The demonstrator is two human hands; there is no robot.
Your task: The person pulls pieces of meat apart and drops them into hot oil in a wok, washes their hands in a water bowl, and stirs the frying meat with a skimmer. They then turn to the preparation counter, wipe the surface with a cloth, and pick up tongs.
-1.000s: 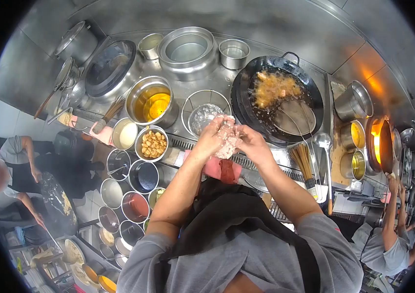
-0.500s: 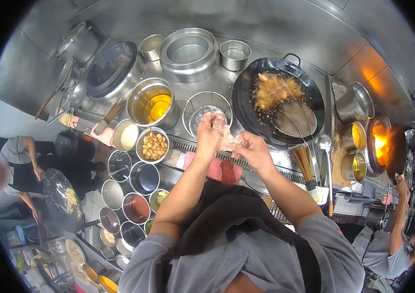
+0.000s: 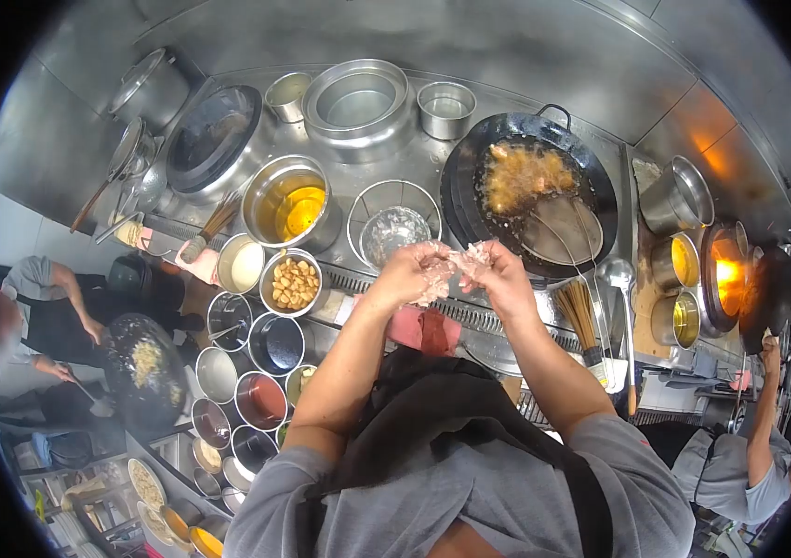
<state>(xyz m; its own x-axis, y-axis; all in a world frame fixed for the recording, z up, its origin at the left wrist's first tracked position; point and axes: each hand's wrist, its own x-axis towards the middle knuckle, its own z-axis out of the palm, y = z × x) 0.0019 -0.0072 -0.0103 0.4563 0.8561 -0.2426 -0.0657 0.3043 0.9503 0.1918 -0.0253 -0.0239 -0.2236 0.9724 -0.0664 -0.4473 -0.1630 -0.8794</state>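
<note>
Pale, batter-coated meat (image 3: 434, 282) is gripped in my left hand (image 3: 406, 276), fingers curled round it. Close beside it, my right hand (image 3: 505, 279) pinches a coated piece (image 3: 475, 258) of the same pale stuff. Just beyond my hands, a metal bowl (image 3: 393, 234) with white residue sits in a wire basket (image 3: 358, 216). To the right of the bowl, orange-brown pieces (image 3: 527, 177) bubble in the oil of a black wok (image 3: 592, 177), where a round strainer (image 3: 558, 232) also rests.
A pot of yellow oil (image 3: 300, 212), a container of browned cubes (image 3: 293, 284) and several sauce pots (image 3: 260, 398) are at left. A bamboo brush (image 3: 578, 312) and ladle (image 3: 618, 272) lie at right. Flames (image 3: 728, 279) rise near one co-worker (image 3: 744, 465); another (image 3: 51, 298) tosses a wok (image 3: 144, 367).
My hands have drawn closer together over the counter edge, uncovering the bowl. A small piece has come away into my right hand. The left co-worker's wok has shifted right.
</note>
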